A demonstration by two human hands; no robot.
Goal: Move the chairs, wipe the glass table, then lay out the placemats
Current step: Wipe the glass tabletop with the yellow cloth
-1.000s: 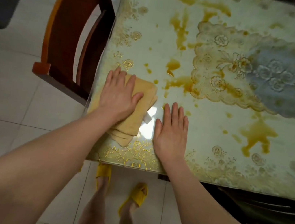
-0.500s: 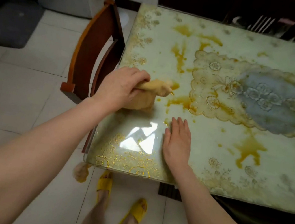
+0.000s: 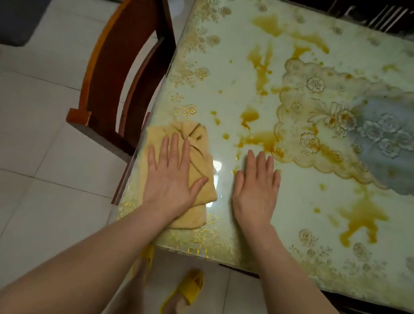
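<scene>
The left hand (image 3: 171, 178) pressed flat, fingers straight, on the yellow cloth (image 3: 201, 153) at the counter's (image 3: 297, 223) near left corner; the right hand (image 3: 255, 190) lay flat and empty on the counter beside it.

The table (image 3: 299, 212) is pale green with gold flower scrolls along its left and near edges and amber stains (image 3: 361, 217) across it. The cloth (image 3: 201, 144) at its near left corner is tan; the lace mat (image 3: 378, 138) is cream with a grey-blue rose centre. The chair (image 3: 120, 46) is reddish-brown, the slippers (image 3: 190, 286) yellow.
</scene>
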